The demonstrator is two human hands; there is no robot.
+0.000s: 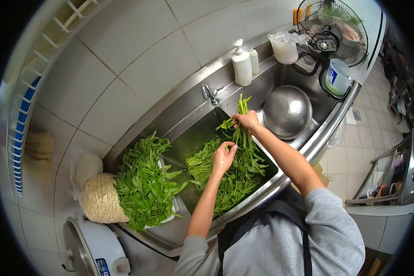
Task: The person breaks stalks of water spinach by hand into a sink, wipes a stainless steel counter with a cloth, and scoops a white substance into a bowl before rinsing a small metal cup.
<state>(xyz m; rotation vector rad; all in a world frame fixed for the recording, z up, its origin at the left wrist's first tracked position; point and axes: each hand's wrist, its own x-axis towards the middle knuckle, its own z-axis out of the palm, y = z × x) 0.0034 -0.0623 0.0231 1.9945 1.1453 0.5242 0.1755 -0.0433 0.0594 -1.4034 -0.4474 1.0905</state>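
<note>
Over the sink basin (177, 138), my right hand (247, 120) is closed around a bunch of long-stemmed leafy greens (245, 149). The cut stems point up past the fingers and the leaves hang down into the basin. Just left of the bunch, my left hand (224, 158) is closed, its thumb and finger pinching a bit of the greens. Beneath both hands, more loose greens (200, 163) fill the basin. A heaped pile of leaves (145, 184) lies on a white tray to the left, its edge only partly showing.
A faucet (210, 94) stands behind the basin, with a white pump bottle (242, 64) beside it. An upturned metal bowl (287, 112) sits in the right basin. Further right are a fan (331, 34) and a plastic tub (338, 77). A rice cooker (96, 248) stands at lower left.
</note>
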